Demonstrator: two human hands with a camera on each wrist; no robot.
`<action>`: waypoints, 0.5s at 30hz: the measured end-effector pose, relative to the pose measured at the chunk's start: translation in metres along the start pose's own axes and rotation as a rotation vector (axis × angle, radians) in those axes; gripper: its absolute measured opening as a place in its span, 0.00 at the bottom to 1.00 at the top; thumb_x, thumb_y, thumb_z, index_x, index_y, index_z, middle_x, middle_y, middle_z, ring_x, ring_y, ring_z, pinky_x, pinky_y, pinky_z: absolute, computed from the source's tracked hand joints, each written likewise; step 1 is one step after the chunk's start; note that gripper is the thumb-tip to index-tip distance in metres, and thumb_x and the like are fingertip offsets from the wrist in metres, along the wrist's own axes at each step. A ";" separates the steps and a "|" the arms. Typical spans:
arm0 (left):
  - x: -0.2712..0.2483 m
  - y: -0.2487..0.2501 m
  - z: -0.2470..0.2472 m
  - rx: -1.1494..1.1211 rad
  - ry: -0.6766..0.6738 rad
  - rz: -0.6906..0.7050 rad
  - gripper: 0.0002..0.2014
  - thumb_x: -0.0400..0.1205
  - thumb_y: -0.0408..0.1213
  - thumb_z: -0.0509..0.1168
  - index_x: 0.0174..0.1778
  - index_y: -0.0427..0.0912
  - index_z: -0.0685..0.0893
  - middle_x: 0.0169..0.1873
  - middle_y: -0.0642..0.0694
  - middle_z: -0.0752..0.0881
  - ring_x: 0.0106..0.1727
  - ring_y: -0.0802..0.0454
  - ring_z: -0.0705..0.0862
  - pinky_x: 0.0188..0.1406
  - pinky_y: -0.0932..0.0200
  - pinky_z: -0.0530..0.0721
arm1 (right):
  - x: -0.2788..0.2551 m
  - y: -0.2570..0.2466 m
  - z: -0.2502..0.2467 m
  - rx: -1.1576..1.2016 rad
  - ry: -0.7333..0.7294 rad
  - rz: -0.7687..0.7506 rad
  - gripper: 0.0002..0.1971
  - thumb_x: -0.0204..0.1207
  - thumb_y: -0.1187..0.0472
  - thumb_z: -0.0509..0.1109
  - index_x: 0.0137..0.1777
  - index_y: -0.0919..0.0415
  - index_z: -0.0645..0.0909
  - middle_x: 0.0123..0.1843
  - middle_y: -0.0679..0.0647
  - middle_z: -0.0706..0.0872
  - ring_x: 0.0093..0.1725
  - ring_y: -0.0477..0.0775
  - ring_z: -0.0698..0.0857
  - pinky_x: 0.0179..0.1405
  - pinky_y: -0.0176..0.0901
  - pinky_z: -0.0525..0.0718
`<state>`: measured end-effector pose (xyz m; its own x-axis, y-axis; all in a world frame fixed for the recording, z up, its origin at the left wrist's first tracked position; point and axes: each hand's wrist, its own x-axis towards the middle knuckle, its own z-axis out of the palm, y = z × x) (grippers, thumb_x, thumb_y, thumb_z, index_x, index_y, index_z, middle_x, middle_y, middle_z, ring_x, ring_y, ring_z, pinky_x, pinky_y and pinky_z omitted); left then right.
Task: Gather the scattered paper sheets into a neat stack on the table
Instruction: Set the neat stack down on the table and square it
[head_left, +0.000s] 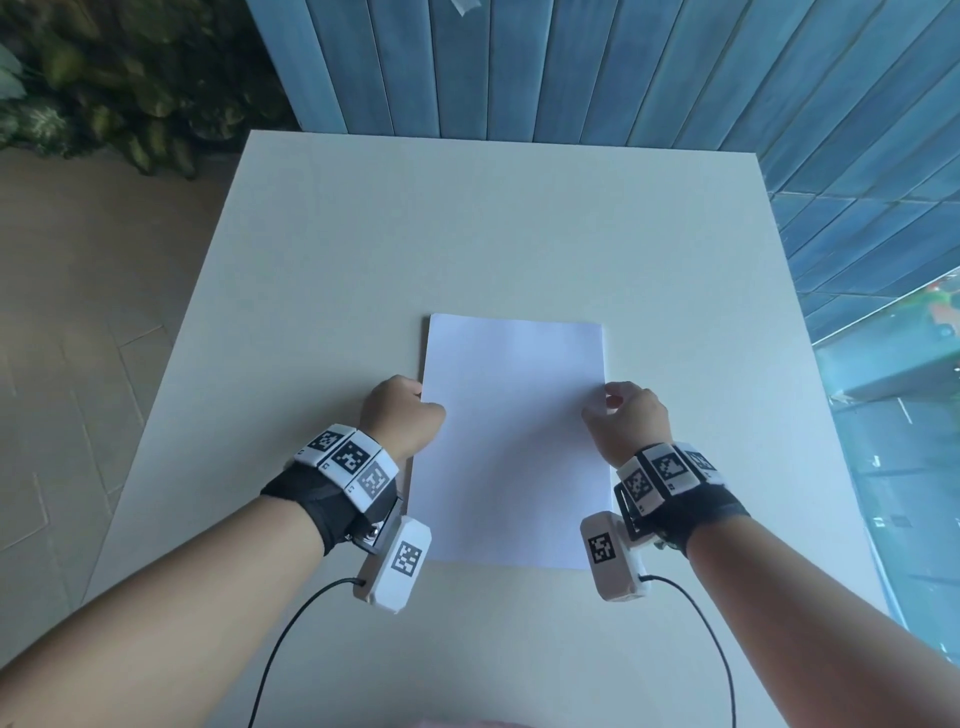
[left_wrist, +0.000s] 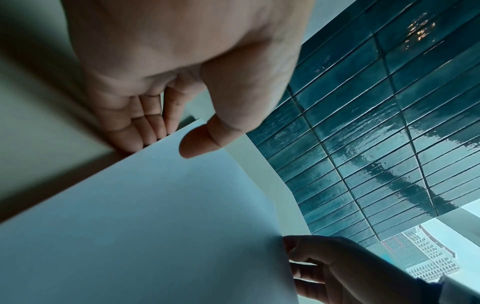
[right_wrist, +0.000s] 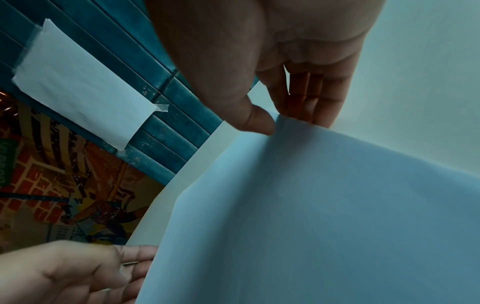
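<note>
The task looks almost finished, in my judgement: the paper sheets lie as one white pile in the middle of the table, with the edges nearly in line, and I see no loose sheet anywhere else on the top. What remains is probably only to square the long sides and let go. The left hand holds the left edge of the pile, thumb on top and fingers under or against the edge, as the left wrist view shows. The right hand pinches the right edge in the same way, and in the right wrist view this edge is lifted a little from the table. How many sheets are in the pile, I cannot tell. There is no container in these views; the pile rests directly on the table.
</note>
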<state>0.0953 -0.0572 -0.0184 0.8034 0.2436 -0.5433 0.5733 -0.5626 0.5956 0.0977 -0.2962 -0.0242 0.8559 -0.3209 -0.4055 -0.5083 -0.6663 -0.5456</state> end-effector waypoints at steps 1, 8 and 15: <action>0.001 0.000 0.000 -0.007 -0.010 -0.013 0.19 0.69 0.28 0.63 0.27 0.55 0.62 0.42 0.46 0.71 0.43 0.49 0.69 0.45 0.57 0.68 | 0.000 0.000 0.001 0.003 0.002 0.002 0.19 0.75 0.60 0.65 0.65 0.61 0.80 0.61 0.60 0.83 0.52 0.57 0.82 0.47 0.38 0.73; 0.005 -0.001 -0.002 -0.034 -0.041 -0.024 0.20 0.67 0.29 0.63 0.28 0.56 0.59 0.44 0.47 0.70 0.44 0.50 0.68 0.47 0.55 0.67 | 0.000 0.000 0.000 -0.002 -0.002 0.009 0.20 0.73 0.61 0.66 0.66 0.62 0.78 0.62 0.59 0.82 0.52 0.56 0.81 0.46 0.38 0.71; 0.024 0.016 -0.021 0.012 -0.047 -0.034 0.20 0.65 0.33 0.64 0.27 0.55 0.58 0.32 0.53 0.64 0.44 0.50 0.65 0.36 0.58 0.63 | 0.025 -0.014 -0.014 -0.002 -0.002 0.030 0.18 0.76 0.57 0.64 0.65 0.60 0.79 0.63 0.59 0.83 0.57 0.58 0.83 0.49 0.38 0.72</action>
<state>0.1275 -0.0439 -0.0098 0.7750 0.2253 -0.5904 0.5978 -0.5644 0.5694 0.1274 -0.3041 -0.0165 0.8402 -0.3395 -0.4228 -0.5334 -0.6580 -0.5315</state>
